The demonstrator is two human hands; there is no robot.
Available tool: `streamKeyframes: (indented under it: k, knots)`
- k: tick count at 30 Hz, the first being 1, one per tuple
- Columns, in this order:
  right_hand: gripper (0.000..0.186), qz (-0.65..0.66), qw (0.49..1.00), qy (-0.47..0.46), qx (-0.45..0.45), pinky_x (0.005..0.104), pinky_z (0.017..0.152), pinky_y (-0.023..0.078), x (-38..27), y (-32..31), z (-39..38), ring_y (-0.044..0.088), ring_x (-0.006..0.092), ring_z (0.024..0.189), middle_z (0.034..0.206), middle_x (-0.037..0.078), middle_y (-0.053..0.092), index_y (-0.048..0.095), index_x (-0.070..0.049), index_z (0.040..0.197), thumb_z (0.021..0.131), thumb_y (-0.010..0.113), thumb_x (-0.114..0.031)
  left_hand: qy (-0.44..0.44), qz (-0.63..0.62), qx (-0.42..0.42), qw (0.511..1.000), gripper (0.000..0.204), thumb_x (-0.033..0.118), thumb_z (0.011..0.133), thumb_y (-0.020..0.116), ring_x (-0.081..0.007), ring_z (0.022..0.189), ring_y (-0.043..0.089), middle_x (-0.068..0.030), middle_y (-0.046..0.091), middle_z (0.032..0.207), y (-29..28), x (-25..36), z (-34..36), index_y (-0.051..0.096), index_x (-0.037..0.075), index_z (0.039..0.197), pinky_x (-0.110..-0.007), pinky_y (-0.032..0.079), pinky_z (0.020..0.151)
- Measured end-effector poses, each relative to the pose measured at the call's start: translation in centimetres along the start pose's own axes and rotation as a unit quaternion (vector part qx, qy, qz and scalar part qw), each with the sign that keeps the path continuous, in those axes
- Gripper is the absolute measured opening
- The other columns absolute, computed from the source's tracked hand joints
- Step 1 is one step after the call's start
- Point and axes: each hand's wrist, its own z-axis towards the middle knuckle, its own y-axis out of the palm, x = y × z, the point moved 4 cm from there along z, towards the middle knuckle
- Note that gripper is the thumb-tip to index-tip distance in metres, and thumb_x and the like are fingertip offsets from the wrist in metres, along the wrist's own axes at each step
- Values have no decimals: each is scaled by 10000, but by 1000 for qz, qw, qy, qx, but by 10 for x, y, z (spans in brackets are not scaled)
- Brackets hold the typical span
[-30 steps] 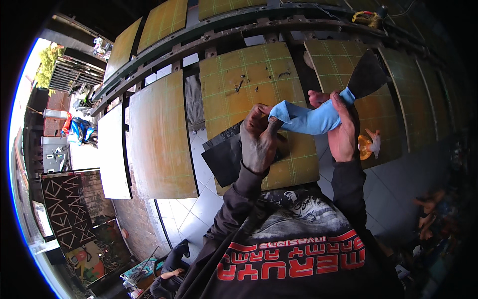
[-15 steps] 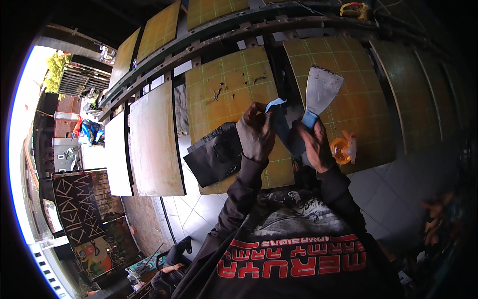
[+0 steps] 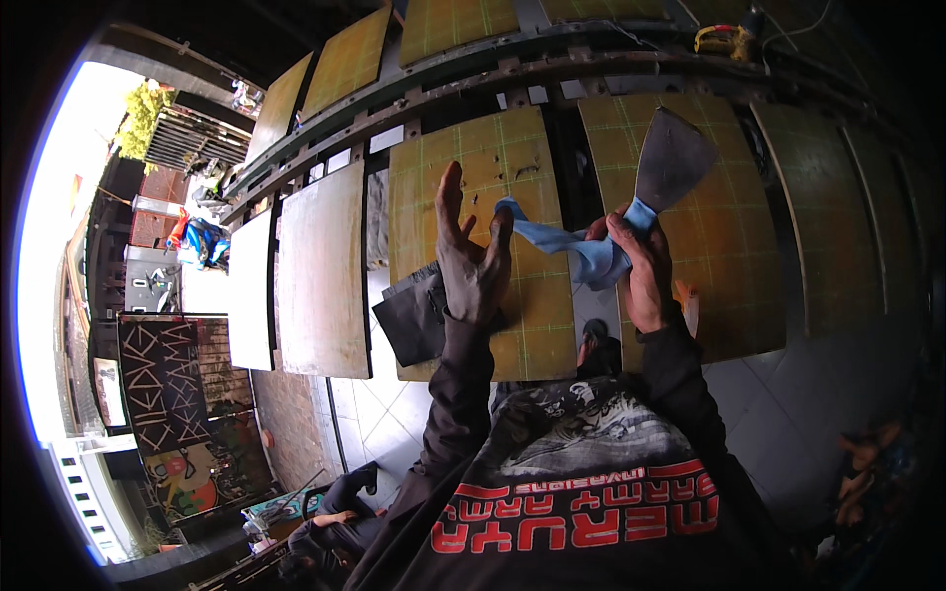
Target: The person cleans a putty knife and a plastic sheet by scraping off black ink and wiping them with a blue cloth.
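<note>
I keep the right hand (image 3: 645, 276) closed on the scraper (image 3: 675, 158), over the right panel (image 3: 734, 246), its long axis running near-left to far-right, blade far. Blue cloth (image 3: 552, 239) stretches left to my left hand (image 3: 475, 276), fingers spread; whether the thumb pins its end, I can't tell.

Made out bold red block capitals (image 3: 591, 532), upside down, on the black long-sleeved top (image 3: 581, 448) toward six o'clock, a smaller whitish line (image 3: 579, 487) above them. Also spotted angular, pale, stick-stroke capitals (image 3: 140, 357), turned sideways, on the flat black rectangular wall panel (image 3: 161, 379) toward nine o'clock.
</note>
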Motion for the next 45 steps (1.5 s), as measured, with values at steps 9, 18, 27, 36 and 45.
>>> streamKeyframes:
  k: [9,18,27,36,45]
  knots:
    - [234,-122,979,29,-162,286,867,416,-45,37,6,537,104,914,947,25,588,578,-50,1008,948,579,-277,-77,-45,-302,949,514,441,899,629,-274,1060,611,-164,610,1206,22,32,1,579,22,1193,-389,451,914]
    - [323,-258,925,-56,-271,315,962,391,-81,60,12,542,157,1032,1038,67,575,538,7,1141,968,539,-265,-92,-109,-378,915,566,350,890,680,-184,991,621,-169,624,1195,7,53,11,489,16,1306,-327,480,864]
    - [546,-386,840,-82,-372,297,1010,336,-140,82,39,425,129,1145,1209,49,469,388,-27,1382,969,547,-346,10,-227,-413,882,338,287,870,718,-103,839,579,-26,663,915,37,75,39,637,13,1049,-267,455,774]
    - [799,-330,852,-194,-359,370,1069,359,-184,73,21,319,336,1376,1427,224,368,185,-17,1469,924,595,-432,23,-345,-281,895,246,228,907,675,-59,802,583,-10,672,904,42,105,51,655,9,1019,-218,450,737]
    - [365,-274,920,-151,-237,251,720,465,-186,69,12,553,76,791,925,20,594,576,-10,1116,961,578,-341,52,-242,-201,948,293,311,922,652,-65,792,571,-4,621,765,42,112,55,669,19,912,-242,438,691]
